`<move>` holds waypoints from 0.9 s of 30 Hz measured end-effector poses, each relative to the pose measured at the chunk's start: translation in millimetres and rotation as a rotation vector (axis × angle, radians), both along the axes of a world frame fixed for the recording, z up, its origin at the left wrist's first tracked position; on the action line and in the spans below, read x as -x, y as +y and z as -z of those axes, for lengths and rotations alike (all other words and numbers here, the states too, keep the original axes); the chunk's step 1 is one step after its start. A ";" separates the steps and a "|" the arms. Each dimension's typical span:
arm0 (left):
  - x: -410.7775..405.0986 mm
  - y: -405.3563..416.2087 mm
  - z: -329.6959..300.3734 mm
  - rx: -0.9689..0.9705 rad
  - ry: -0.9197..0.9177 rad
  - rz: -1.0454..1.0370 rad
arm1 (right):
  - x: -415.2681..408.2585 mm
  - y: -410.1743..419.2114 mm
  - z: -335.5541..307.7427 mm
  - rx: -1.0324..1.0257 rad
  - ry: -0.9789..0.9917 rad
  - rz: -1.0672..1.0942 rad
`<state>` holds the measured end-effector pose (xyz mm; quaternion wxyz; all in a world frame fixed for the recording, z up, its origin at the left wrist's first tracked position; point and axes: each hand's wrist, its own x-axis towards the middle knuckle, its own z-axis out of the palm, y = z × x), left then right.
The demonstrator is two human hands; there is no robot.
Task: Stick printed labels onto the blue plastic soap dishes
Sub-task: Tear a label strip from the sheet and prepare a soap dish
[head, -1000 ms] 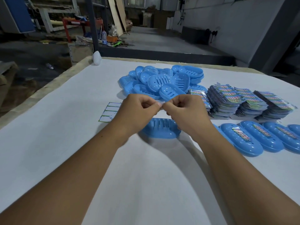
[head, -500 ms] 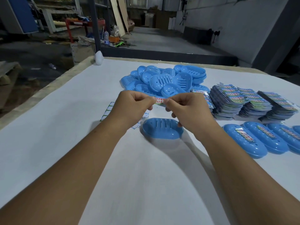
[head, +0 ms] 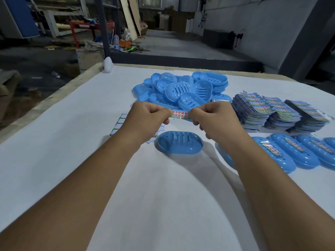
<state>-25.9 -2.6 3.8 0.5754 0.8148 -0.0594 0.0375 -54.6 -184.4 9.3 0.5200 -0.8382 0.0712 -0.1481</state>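
Observation:
A printed label [head: 179,114] with red characters is stretched flat between my left hand [head: 145,120] and my right hand [head: 215,122], each pinching one end. It hangs in the air just above and behind a single blue soap dish [head: 179,144] that lies on the white table [head: 72,142]. Behind my hands is a loose pile of unlabelled blue soap dishes [head: 183,87]. A row of labelled soap dishes [head: 293,153] lies to the right of my right forearm.
Several stacks of printed label sheets [head: 279,111] stand at the right. A used backing sheet [head: 119,124] lies under my left hand. A white object [head: 108,64] sits at the far left table corner. The table's left edge drops to a cluttered workshop floor.
My hands have moved apart, drawing the label out flat between them, where before my fingertips were pinched together. Both hands have risen slightly above the single dish.

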 end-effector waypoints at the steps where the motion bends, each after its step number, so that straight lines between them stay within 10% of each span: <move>1: 0.1 0.1 0.7 -0.007 0.010 0.005 | 0.0 -0.9 -0.5 -0.001 0.016 0.006; 27: 7.0 -3.4 7.1 -0.577 -0.062 0.033 | 5.0 -3.7 4.0 0.326 0.270 -0.058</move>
